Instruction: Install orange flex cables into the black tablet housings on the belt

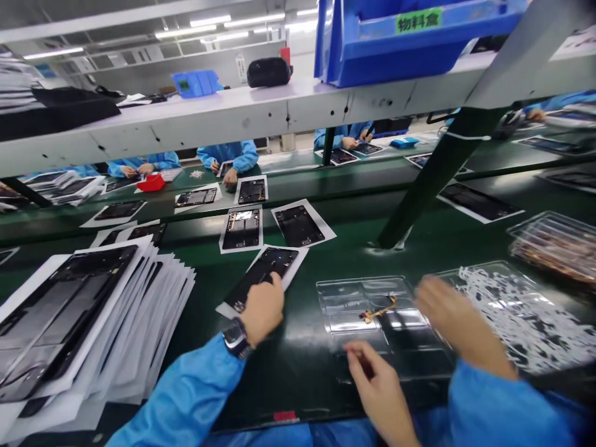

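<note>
White-backed stacked panels [84, 316] are heaped at the left. One dark panel [267, 267] is pressed down under the left hand [263, 307], whose grip cannot be told, and is best kept flat and steady. Its long axis runs near-left to far-right. By the clear tray [347, 298] the right hand [382, 385] is drawn fingertips-together; anything pinched cannot be told.

Green workbench [326, 366]; white shelf [233, 115] overhead; ceiling strip lights [186, 31]; blue bin [395, 43].
</note>
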`<state>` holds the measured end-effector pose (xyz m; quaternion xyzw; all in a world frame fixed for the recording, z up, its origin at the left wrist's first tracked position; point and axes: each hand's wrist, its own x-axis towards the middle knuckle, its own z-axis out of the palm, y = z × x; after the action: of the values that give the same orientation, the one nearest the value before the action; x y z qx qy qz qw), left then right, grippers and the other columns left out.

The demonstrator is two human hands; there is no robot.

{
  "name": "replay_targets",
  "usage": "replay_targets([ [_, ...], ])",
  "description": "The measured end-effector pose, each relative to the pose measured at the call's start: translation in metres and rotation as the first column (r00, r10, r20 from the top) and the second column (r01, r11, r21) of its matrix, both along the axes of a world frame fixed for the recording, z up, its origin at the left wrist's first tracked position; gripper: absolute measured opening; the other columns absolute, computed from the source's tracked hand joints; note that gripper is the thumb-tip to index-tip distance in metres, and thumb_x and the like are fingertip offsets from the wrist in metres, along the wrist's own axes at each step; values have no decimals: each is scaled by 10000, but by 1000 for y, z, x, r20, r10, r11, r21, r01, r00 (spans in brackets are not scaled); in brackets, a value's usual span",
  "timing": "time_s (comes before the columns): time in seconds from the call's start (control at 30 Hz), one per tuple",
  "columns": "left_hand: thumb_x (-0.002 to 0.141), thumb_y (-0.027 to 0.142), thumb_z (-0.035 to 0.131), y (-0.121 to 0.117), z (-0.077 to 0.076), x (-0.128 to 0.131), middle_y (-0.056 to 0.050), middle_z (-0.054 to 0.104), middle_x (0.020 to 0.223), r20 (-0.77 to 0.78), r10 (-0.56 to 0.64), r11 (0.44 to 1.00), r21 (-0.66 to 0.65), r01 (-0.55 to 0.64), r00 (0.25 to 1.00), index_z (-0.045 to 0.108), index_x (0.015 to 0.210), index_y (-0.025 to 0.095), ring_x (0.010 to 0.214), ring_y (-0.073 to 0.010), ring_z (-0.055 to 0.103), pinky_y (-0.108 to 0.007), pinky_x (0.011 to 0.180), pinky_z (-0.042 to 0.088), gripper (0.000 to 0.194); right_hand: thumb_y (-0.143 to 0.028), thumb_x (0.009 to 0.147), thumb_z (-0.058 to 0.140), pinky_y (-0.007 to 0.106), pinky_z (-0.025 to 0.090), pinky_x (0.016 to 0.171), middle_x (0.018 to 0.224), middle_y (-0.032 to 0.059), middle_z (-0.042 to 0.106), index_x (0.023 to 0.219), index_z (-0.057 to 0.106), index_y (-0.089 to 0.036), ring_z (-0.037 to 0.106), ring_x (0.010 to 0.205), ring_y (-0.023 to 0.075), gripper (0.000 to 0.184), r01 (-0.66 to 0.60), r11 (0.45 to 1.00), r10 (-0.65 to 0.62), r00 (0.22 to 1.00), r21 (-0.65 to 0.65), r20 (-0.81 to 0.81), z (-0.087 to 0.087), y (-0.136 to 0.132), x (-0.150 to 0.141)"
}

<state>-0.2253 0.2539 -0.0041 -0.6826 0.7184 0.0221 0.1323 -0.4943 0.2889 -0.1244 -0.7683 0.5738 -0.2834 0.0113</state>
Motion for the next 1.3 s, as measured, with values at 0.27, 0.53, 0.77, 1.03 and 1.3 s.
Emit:
replay_targets([
  [0.27,916,199,479,20,-27,-29,-157,646,951,-210,-189,981,-85,175,959,490,1264,91,832,-258,670,-319,664,485,364,-427,904,465,302,420,615,896,74,645,941,655,-193,603,748,209,304,272,953,-280,959,131,48,-5,-5,0],
  [0.53,970,257,425,56,-83,81,-83,594,899,-331,130,983,-83,-166,935,566,796,157,886,-228,606,-331,764,447,246,-398,950,395,322,425,593,899,90,657,901,641,-173,615,701,220,337,225,973,-224,974,49,-32,-4,-7,-7],
  [0.77,939,234,503,85,-81,83,-44,574,884,-700,-45,993,-111,-47,713,569,813,174,876,-188,550,-366,884,434,154,-436,853,605,254,453,524,750,15,652,919,657,-213,547,521,126,238,36,996,-52,978,83,204,93,20,1],
  [1.03,778,316,744,45,-50,42,-55,635,1116,-959,-149,989,-141,49,239,358,1384,209,1038,-181,607,-311,954,462,727,-398,890,554,248,472,601,775,36,683,917,699,-172,609,666,147,270,-479,705,168,829,523,533,137,-41,111],
  [1.3,908,128,482,42,-92,59,-16,630,840,-699,-165,953,-294,-70,696,386,1337,179,739,-188,598,-314,682,448,443,-278,798,620,227,436,613,713,47,669,869,691,-102,591,652,129,203,-541,572,165,812,617,559,84,-120,172],
])
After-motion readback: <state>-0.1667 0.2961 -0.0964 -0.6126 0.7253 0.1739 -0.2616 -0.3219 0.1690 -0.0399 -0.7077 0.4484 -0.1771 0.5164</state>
